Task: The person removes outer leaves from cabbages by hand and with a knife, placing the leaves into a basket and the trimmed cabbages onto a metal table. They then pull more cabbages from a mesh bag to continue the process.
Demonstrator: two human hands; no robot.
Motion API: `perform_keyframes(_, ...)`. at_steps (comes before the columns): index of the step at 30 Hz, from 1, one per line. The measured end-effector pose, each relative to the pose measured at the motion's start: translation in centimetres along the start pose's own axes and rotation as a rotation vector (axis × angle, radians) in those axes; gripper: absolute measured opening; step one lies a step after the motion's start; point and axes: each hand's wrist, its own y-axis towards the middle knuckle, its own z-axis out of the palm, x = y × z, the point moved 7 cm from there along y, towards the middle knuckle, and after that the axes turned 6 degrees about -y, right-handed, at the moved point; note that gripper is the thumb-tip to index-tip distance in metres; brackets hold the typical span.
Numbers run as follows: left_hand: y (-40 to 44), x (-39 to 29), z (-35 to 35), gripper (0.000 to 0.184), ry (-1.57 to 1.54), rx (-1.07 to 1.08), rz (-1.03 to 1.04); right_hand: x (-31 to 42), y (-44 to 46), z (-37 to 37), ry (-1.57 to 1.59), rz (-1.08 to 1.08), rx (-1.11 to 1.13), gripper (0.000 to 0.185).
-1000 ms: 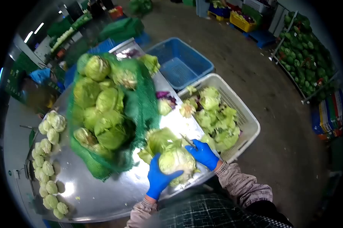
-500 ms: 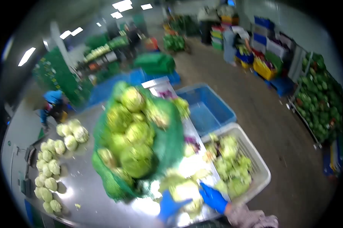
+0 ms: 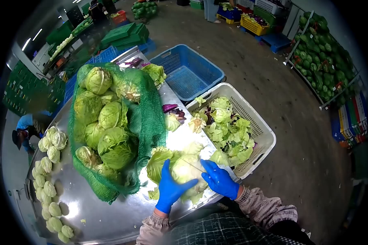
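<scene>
A pale, trimmed cabbage (image 3: 186, 169) lies on the metal table in front of me, with loose outer leaves around it. My left hand (image 3: 170, 188), in a blue glove, cups its left side, thumb stretched across the near face. A thin, blade-like edge crosses the top of the cabbage from my right hand (image 3: 220, 179), also blue-gloved. Those fingers are closed around what looks like a knife (image 3: 194, 165), its handle hidden. Green outer leaves (image 3: 159, 164) rest against the cabbage's left. Beyond my left hand, a green mesh sack (image 3: 153, 118) lies open around several whole cabbages (image 3: 118, 148).
Trimmed cabbages (image 3: 49, 188) line the left edge of the metal table (image 3: 90, 216). At right, a white crate (image 3: 262, 153) holds leaf scraps, with a blue crate (image 3: 202, 67) behind it. Purple leaf pieces (image 3: 169, 108) lie nearby. A person (image 3: 27, 126) bends at far left.
My view has tilted down and sharpened, bringing both forearms into sight. Both hands remain at the same cabbage; the right hand now has its fingers curled in at the cabbage's upper right.
</scene>
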Motion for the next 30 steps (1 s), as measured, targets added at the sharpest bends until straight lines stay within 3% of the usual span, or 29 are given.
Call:
perform_keyframes(5,0.5,-0.3,0.1,0.110,0.020,0.002,-0.047,-1.1,0.9,0.6,-0.010,0.206,0.222,0.051)
perform_keyframes(8,-0.1,0.2,0.6,0.107,0.061,-0.121,0.020,-1.6,1.9,1.2,-0.088,0.255,0.275,0.052)
perform_keyframes(9,-0.4,0.2,0.5,0.106,0.069,-0.169,0.026,-2.3,2.2,1.6,-0.055,0.236,0.248,0.048)
perform_keyframes(11,-1.2,0.2,0.8,0.105,0.063,-0.176,0.045,-6.3,2.5,3.2,0.221,0.474,0.389,0.043)
perform_keyframes(12,-2.3,0.6,0.9,0.105,0.049,-0.192,0.106,-7.4,3.1,2.7,0.122,0.198,0.092,0.037)
perform_keyframes(14,-3.3,0.7,0.5,0.101,-0.026,-0.242,0.199,-7.0,5.4,2.1,0.174,0.103,0.020,0.037)
perform_keyframes(16,-4.6,2.9,0.1,0.096,-0.282,-0.261,0.095,-7.6,4.2,4.7,0.378,0.578,0.282,0.037)
perform_keyframes(17,-4.5,3.6,-0.3,0.094,-0.409,-0.280,0.065,-8.9,4.9,7.4,0.375,0.308,0.185,0.035)
perform_keyframes(21,-6.9,7.0,-2.1,0.100,-0.616,-0.376,-0.162,-14.5,10.3,10.7,0.446,0.404,0.009,0.042)
perform_keyframes(22,-7.3,8.6,-2.1,0.108,-0.621,-0.326,-0.292,-10.4,10.8,7.3,0.208,0.402,0.126,0.047)
perform_keyframes(24,-6.8,4.5,-3.4,0.114,-0.484,-0.323,-0.188,-5.3,8.5,5.3,0.011,0.371,0.374,0.053)
perform_keyframes(25,-6.1,2.8,-3.6,0.117,-0.427,-0.321,-0.127,-4.3,5.7,5.5,0.038,0.152,0.235,0.052)
perform_keyframes(26,-5.4,2.3,-4.2,0.125,-0.033,-0.333,-0.001,-1.7,3.7,3.8,0.064,0.074,0.216,0.049)
perform_keyframes(27,-4.8,2.4,-3.8,0.125,-0.027,-0.280,-0.022,0.9,2.5,2.3,-0.028,-0.031,0.255,0.053)
perform_keyframes(30,-3.5,1.9,-2.4,0.122,-0.007,-0.136,-0.063,3.4,1.1,0.6,-0.145,0.067,0.351,0.061)
